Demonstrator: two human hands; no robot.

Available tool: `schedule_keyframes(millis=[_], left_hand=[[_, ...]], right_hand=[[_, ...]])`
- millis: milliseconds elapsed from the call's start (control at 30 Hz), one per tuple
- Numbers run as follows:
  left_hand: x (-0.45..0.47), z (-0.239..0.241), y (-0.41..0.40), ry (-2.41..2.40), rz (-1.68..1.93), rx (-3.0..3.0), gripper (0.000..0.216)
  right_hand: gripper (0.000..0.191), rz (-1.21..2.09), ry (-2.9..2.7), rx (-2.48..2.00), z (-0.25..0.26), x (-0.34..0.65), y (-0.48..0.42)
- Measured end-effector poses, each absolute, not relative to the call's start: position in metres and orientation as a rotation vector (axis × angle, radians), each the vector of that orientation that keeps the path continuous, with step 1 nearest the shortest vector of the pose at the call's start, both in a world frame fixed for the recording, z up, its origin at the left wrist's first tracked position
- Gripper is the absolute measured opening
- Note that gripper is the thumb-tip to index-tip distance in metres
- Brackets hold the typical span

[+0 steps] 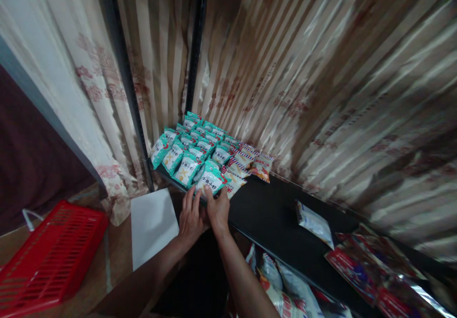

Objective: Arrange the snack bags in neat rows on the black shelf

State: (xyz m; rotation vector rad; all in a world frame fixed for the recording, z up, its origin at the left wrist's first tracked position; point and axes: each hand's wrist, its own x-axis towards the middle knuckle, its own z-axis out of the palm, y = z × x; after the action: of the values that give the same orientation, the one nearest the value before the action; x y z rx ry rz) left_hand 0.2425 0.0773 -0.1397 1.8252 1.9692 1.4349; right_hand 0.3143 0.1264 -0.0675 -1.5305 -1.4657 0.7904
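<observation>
Rows of teal snack packets stand at the left end of a black shelf. Both my hands reach to the front teal packet. My left hand lies under its lower left edge with the fingers stretched toward it. My right hand touches its lower right corner, thumb and fingers pressed at the packet's bottom. A few red and white striped packets stand right beside the teal ones.
A pale packet lies alone mid-shelf, with shiny red packets at the right end. More bags fill the shelf below. A red plastic basket and a white sheet lie on the floor at left. Striped curtains hang behind.
</observation>
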Motion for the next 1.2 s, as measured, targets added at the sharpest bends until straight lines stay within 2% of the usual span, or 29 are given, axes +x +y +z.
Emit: schedule_keyframes(millis=[233, 633, 767, 900, 1033, 1200], left_hand=[[0.235, -0.145, 0.103, 2.016, 1.522, 1.702, 0.051], [0.234, -0.159, 0.111, 2.038, 1.473, 1.727, 0.052], [0.233, -0.155, 0.114, 2.069, 1.466, 1.785, 0.062], [0.234, -0.157, 0.114, 2.105, 1.417, 1.806, 0.07], [0.236, -0.159, 0.115, 2.156, 1.367, 1.829, 0.071], [0.236, -0.161, 0.12, 2.189, 1.367, 1.851, 0.071]], right_hand=[[0.058, 0.551, -1.635, -1.662, -0.07, 0.309, 0.131], [0.059, 0.515, -1.734, -1.466, -0.088, 0.314, 0.131], [0.054, 0.274, -1.659, -1.453, -0.09, 0.33, 0.122], [0.067, 0.108, -1.478, -1.562, -0.099, 0.351, 0.128], [0.087, 0.28, -1.373, -1.693, -0.111, 0.364, 0.146], [0.084, 0.559, -1.35, -1.699, -0.119, 0.37, 0.159]])
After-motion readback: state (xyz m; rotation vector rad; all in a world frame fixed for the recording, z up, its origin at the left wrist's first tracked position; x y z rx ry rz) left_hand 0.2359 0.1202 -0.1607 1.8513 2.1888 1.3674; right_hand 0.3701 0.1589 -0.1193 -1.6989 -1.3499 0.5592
